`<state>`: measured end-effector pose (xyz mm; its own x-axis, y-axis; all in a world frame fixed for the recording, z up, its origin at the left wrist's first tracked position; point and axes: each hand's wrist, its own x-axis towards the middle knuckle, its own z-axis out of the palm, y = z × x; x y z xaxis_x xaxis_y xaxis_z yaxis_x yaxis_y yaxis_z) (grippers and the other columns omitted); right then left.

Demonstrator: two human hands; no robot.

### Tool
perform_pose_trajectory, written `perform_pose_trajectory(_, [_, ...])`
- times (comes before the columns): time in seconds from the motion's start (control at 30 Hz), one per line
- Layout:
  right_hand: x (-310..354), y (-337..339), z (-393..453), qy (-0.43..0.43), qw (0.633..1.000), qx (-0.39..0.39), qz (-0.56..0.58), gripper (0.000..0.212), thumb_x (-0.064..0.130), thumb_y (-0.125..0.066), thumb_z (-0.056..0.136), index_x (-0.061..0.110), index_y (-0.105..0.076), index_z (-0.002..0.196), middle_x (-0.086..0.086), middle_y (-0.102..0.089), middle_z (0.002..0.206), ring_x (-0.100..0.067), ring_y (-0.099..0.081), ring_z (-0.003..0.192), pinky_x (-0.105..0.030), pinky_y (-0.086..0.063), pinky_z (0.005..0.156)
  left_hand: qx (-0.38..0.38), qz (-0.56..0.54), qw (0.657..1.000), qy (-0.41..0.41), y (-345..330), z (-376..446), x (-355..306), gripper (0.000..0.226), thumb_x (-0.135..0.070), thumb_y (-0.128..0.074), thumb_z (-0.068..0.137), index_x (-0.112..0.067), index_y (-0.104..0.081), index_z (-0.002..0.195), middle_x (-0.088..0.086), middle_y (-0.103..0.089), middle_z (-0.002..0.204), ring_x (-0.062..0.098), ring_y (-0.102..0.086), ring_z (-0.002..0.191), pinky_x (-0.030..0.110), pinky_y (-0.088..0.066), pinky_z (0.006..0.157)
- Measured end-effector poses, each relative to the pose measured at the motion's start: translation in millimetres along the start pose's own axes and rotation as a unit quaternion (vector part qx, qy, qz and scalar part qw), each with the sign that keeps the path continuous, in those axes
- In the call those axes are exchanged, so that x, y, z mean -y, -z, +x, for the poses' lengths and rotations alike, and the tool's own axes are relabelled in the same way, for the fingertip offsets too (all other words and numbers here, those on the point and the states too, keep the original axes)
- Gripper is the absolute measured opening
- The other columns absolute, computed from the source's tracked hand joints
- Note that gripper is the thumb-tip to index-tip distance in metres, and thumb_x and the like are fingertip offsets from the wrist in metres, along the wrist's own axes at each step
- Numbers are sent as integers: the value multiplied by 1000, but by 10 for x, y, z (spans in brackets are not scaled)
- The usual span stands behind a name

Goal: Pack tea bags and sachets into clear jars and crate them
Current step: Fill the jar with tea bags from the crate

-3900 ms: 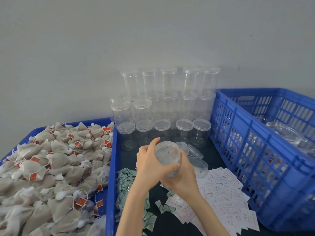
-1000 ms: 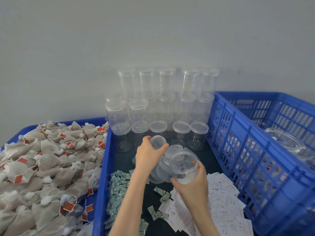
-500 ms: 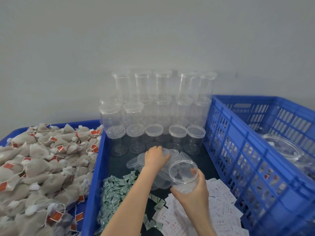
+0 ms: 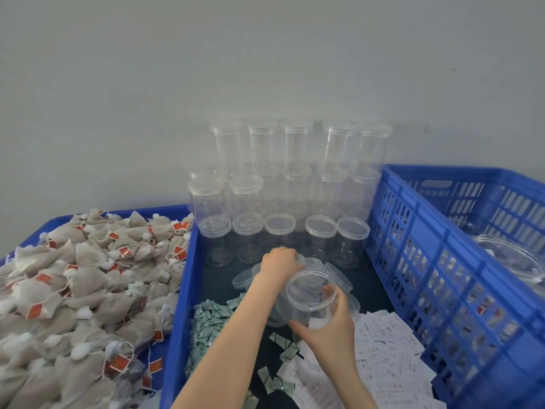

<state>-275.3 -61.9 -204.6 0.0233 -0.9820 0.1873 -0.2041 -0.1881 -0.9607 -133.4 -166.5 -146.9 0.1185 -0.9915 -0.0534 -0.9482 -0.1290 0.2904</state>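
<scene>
Head view: R hand (image 4: 327,326) grips open jar (image 4: 309,296); L hand (image 4: 280,261) fingers on lids (image 4: 339,276) near crate wall (image 4: 413,261).

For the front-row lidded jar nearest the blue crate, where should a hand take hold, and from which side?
Judging by its pose, grip that jar round the clear wall just under the lid, coming from the front and above. It stands upright at the right end of the row, with the crate close on its right, another jar on its left and stacked jars behind, so only the front is free.
</scene>
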Motion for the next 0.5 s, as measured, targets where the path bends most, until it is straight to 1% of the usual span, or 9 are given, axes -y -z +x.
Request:
perform_pose_trajectory(0.03, [28, -27, -8, -1, 1000, 9, 10, 98, 41, -90, 40, 41, -43, 126, 26, -53, 122, 19, -48, 109, -3, -43, 76, 3, 1, 1000, 0, 57, -26, 28, 45, -34, -46, 95, -12, -52, 134, 12, -52, 135, 30, -48, 124, 38, -38, 97])
perform_pose_trajectory(0.07, [53, -57, -20, -2, 1000, 20, 19, 98, 40, -90, 38, 39, -45, 126, 24, -55, 122, 15, -50, 111, -5, -44, 80, 4, 2, 1000, 1, 120, -58, 64, 44, -34, -47, 95, -13, -53, 133, 11, -54, 134, 30, -50, 122, 38, -40, 94])
perform_pose_trajectory(0.13, [113, -132, -46, -1, 998, 46, 30, 95, 31, -94, 41, 38, -47, 124, 19, -59, 121, 3, -54, 114, -14, -46, 87, -7, 1, 1000, 1, 266, -124, 153, 40, -35, -49, 94, -14, -58, 126, 10, -59, 127, 29, -55, 114, 36, -42, 86])
perform_pose_trajectory(0.17, [149, -175, -64, 0, 998, 59, 33, 92, 27, -95, 43, 39, -48, 122, 19, -60, 119, 2, -55, 113, -14, -46, 86, -16, -2, 1000, 1, 344, -162, 206, 37, -35, -50, 93, -14, -60, 122, 9, -61, 123, 29, -57, 110, 35, -43, 83])
perform_pose_trajectory(0.27, [277, -316, -130, 3, 995, 90, 43, 86, 31, -92, 39, 43, -48, 112, 21, -61, 112, 10, -57, 103, -6, -46, 75, -46, 2, 999, 1, 581, -306, 386, 36, -34, -51, 95, -16, -59, 124, 8, -62, 122, 28, -58, 110, 37, -46, 87])
perform_pose_trajectory(0.33, [335, -410, -183, 5, 993, 112, 44, 85, 30, -92, 40, 42, -49, 112, 19, -62, 112, 17, -56, 100, -3, -45, 74, -66, -4, 998, 4, 717, -418, 521, 36, -33, -51, 95, -16, -59, 126, 9, -63, 121, 28, -59, 109, 39, -49, 90])
perform_pose_trajectory(0.4, [376, -489, -244, 8, 989, 141, 44, 87, 24, -95, 46, 40, -49, 118, 18, -62, 117, 15, -55, 104, -3, -44, 77, -113, -27, 993, 13, 826, -542, 673, 32, -30, -50, 95, -18, -62, 121, 7, -65, 118, 27, -61, 106, 38, -50, 88])
perform_pose_trajectory(0.43, [392, -519, -276, 10, 987, 154, 43, 90, 23, -96, 49, 38, -49, 123, 18, -60, 121, 11, -55, 108, -5, -43, 81, -154, -37, 987, 26, 869, -610, 760, 29, -28, -49, 94, -19, -65, 116, 5, -67, 114, 26, -62, 102, 36, -50, 82])
perform_pose_trajectory(0.5, [417, -565, -328, 10, 984, 174, 39, 92, 21, -97, 54, 31, -48, 131, 17, -57, 126, 1, -54, 116, -13, -41, 88, -262, -44, 962, 67, 925, -740, 965, 24, -25, -47, 94, -19, -68, 102, 3, -67, 94, 26, -62, 86, 31, -43, 67])
